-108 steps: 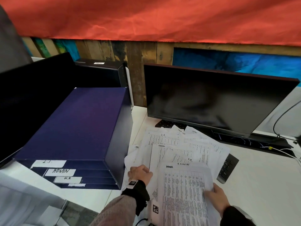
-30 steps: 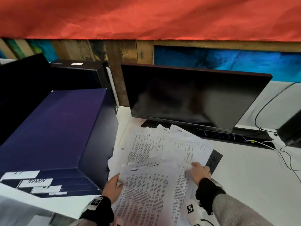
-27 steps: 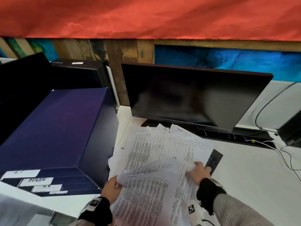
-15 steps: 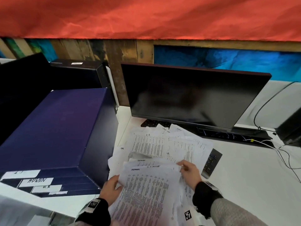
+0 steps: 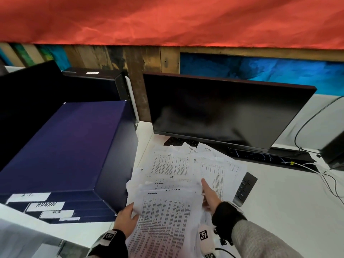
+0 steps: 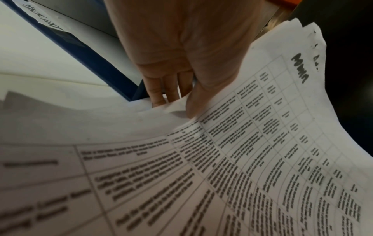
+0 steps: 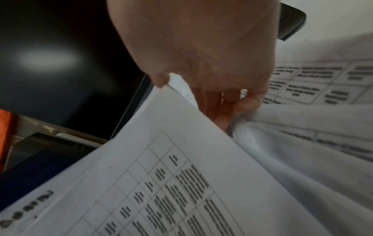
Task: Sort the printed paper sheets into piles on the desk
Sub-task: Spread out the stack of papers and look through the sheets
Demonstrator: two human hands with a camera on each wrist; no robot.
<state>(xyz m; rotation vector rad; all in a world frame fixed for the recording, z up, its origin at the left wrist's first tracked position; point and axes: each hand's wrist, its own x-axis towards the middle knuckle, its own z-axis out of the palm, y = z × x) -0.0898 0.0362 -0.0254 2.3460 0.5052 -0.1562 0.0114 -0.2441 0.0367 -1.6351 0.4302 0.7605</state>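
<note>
A stack of printed sheets [image 5: 167,220] with "ADMIN" handwritten at the top is held over the near desk edge. My left hand [image 5: 128,218] pinches its left edge, with the thumb on top and the fingers [image 6: 171,89] underneath. My right hand [image 5: 208,194] grips the stack's right edge near the top corner. The thumb [image 7: 159,79] lies over the sheet [image 7: 161,183], the other fingers curl beneath it, and the index finger points forward. More loose sheets [image 5: 173,164], some marked "I.T.", lie fanned out on the white desk [image 5: 279,211] beyond the stack.
A dark blue drawer box [image 5: 65,155] with white labels, one reading ADMIN, stands close on the left. A black monitor [image 5: 223,112] stands behind the papers. A keyboard [image 5: 244,187] pokes out from under them on the right. Cables [image 5: 316,170] run at the far right.
My right hand has come in from the fanned sheets' right side to the held stack's right edge. A lifted sheet has settled onto the stack. My left hand has stayed put.
</note>
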